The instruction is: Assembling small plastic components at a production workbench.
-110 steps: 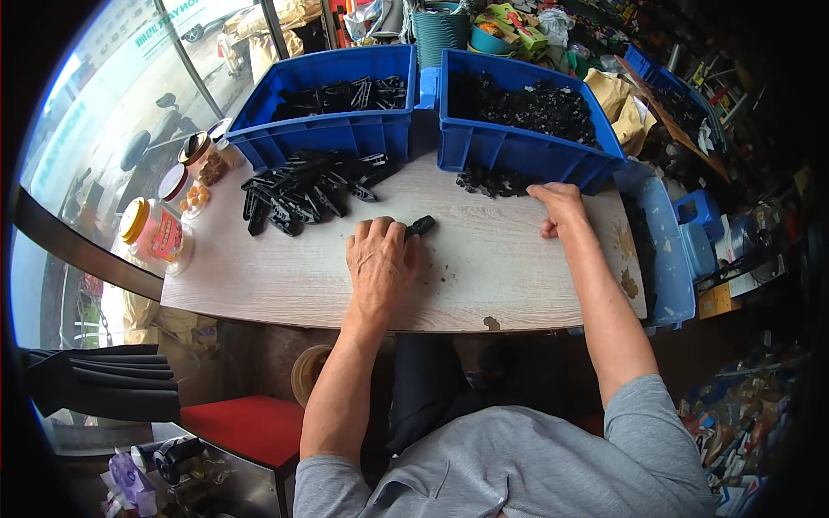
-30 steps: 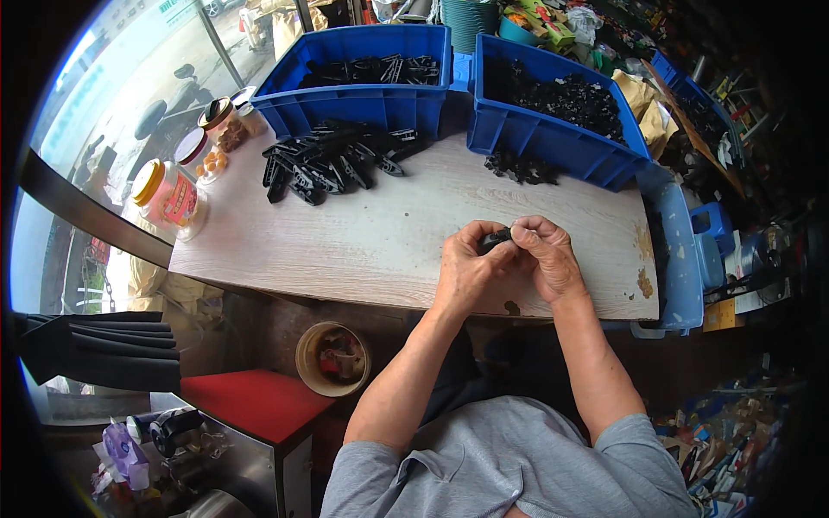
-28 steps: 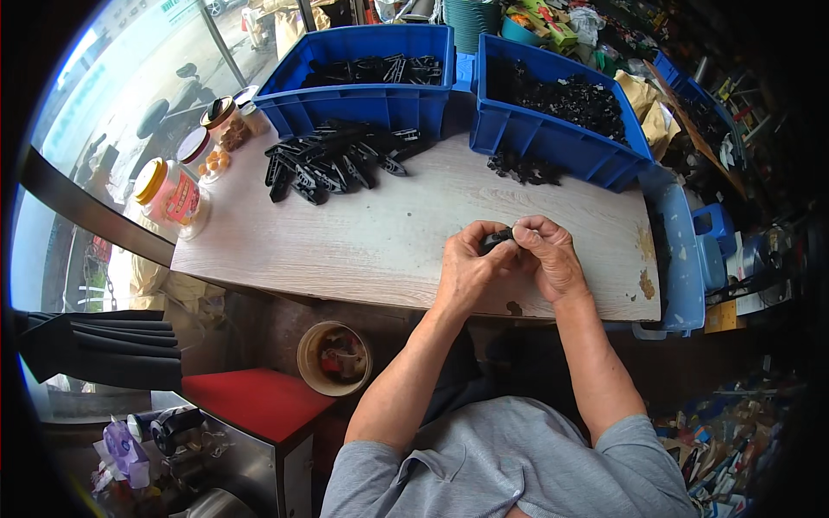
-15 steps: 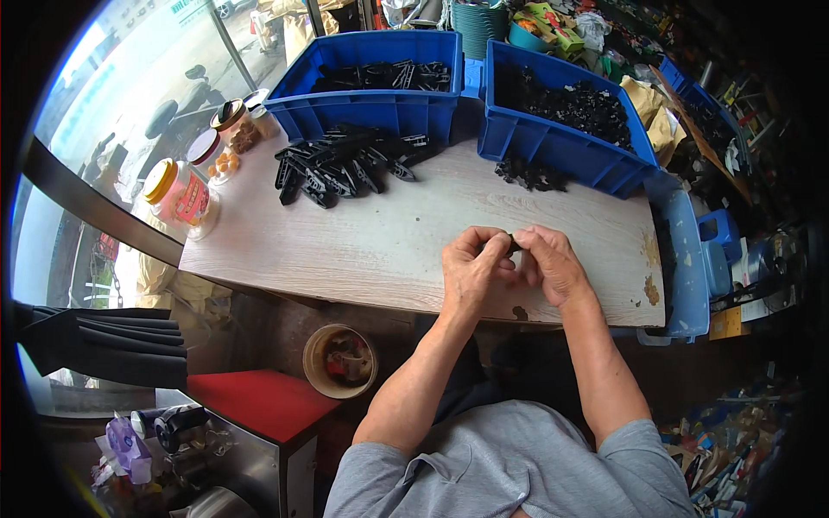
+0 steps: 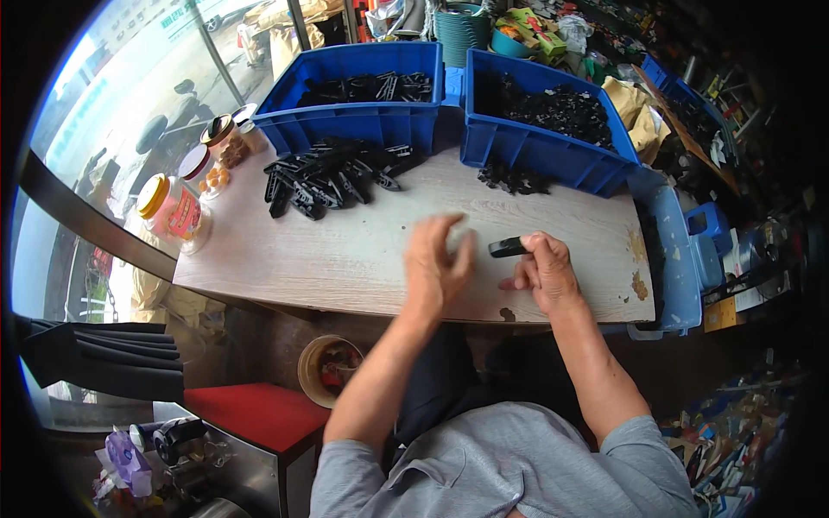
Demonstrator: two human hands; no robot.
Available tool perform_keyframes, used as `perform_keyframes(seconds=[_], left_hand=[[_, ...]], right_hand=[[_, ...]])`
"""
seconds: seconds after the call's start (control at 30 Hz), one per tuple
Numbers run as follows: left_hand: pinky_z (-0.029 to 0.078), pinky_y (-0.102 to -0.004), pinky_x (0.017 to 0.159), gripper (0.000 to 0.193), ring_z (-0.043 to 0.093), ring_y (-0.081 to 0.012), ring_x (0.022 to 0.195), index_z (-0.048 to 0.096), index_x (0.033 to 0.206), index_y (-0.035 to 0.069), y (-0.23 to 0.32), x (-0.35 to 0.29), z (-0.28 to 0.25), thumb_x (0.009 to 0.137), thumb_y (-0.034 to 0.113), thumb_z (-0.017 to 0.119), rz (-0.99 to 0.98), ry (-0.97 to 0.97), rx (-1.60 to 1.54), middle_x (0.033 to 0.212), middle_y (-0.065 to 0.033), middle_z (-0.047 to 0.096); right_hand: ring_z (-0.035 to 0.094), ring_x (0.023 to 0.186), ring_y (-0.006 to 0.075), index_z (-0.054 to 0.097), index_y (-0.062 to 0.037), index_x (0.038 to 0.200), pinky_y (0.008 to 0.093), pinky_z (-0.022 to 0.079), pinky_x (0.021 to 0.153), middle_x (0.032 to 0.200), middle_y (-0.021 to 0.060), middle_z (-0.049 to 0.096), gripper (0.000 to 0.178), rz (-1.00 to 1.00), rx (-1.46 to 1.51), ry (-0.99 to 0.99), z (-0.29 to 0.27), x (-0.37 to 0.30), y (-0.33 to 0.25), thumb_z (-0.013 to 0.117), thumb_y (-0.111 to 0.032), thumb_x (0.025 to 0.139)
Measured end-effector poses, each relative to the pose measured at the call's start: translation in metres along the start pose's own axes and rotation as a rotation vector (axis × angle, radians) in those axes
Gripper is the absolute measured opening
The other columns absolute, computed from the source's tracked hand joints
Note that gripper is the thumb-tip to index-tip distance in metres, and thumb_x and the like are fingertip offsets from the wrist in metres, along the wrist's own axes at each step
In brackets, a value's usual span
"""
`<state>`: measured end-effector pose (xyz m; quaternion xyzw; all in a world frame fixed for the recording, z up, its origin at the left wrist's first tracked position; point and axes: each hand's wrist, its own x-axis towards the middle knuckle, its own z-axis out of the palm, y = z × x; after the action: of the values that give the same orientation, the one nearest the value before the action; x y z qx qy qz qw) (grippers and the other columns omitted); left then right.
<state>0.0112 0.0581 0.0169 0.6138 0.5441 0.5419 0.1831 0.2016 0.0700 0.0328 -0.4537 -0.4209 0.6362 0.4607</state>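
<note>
Between the thumb and fingers of my right hand [image 5: 551,273] is a short, glossy black plastic piece [image 5: 506,248], its free end pointing left above the table. My left hand [image 5: 433,266] is empty and apart from it, blurred by motion, with thumb and fingers spread. Beyond my left hand lies a heap of long black plastic pieces [image 5: 328,180] with slotted sides. A smaller pile of little black parts [image 5: 515,180] sits in front of the right-hand blue bin [image 5: 540,161].
Another blue bin [image 5: 350,126] holds more long black pieces at the back of the pale wooden table [image 5: 250,259]. Lidded jars [image 5: 177,216] line the left edge by the window. A bucket [image 5: 307,371] stands on the floor, near a red-topped cabinet [image 5: 255,414].
My hands were together around a small dark thing. Now my left hand has let go and moved left, opening, while my right hand keeps the black piece, which shows more fully.
</note>
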Motion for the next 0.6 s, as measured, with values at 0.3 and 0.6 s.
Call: perform_keyframes(seconds=[0.3,0.6], left_hand=[[0.031,-0.0537,0.111,0.031,0.046,-0.0389,0.129,0.066,0.111,0.005,-0.089,0.076,-0.036,0.083,0.010,0.055,0.371,0.022,0.886,0.120,-0.0123,0.061],[0.047,-0.0396,0.098,0.056,0.055,-0.0365,0.116,0.057,0.122,0.003,-0.066,0.058,-0.023,0.068,-0.008,0.062,0.361,-0.302,0.492,0.117,-0.0170,0.062]], right_hand=[[0.049,0.048,0.0205,0.054,-0.0058,0.105,0.0541,0.058,0.070,0.044,0.0017,0.033,0.046,-0.108,0.195,0.798,-0.118,0.018,-0.052,0.066,-0.045,0.085],[0.047,0.043,0.0122,0.065,-0.0078,0.094,0.0353,0.058,0.050,0.051,-0.0004,0.041,0.018,0.035,-0.120,0.627,-0.103,0.046,-0.038,0.072,-0.023,0.085]])
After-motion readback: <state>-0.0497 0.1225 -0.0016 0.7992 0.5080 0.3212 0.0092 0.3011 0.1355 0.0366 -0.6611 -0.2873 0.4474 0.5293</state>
